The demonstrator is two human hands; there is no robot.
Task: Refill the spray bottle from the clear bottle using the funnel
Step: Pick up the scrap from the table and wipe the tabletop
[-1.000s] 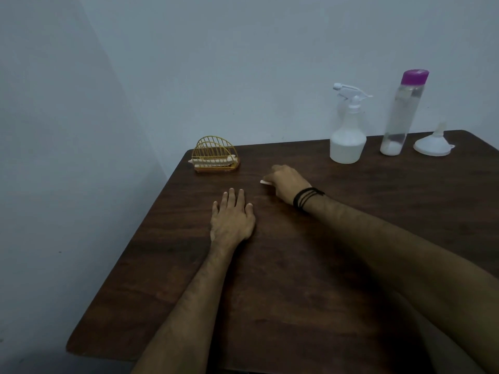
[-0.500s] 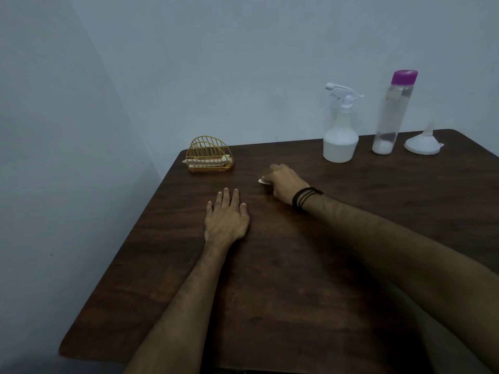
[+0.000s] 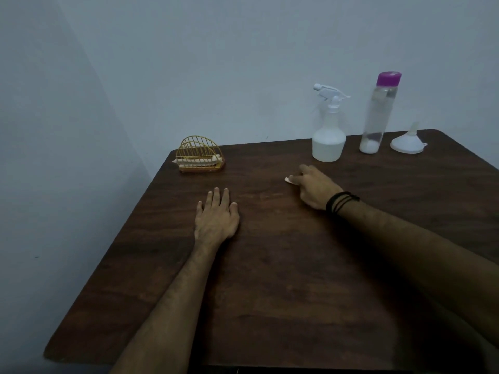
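Head view looks down on a dark brown wooden table (image 3: 283, 265), with both bare hands well short of the refill things. The left hand (image 3: 216, 217) lies flat, fingers straight and together, holding nothing. The right hand (image 3: 313, 188), black cords at its wrist, curls over a small white scrap (image 3: 288, 180) and seems to pinch it against the tabletop; what the scrap is cannot be told.

At the far edge stand the white translucent spray bottle (image 3: 329, 136) with its trigger head on, the tall clear bottle with a purple cap (image 3: 376, 112) just to its right, and the white plastic funnel (image 3: 409, 141) lying mouth-down beside that. Nothing of the refill looks begun. A sound start, I judge, is to let the scrap go, steady the spray bottle low on its body and unscrew the trigger head.

A yellow wire napkin holder (image 3: 198, 155) sits well to the left. Nothing stands between hands and bottles.
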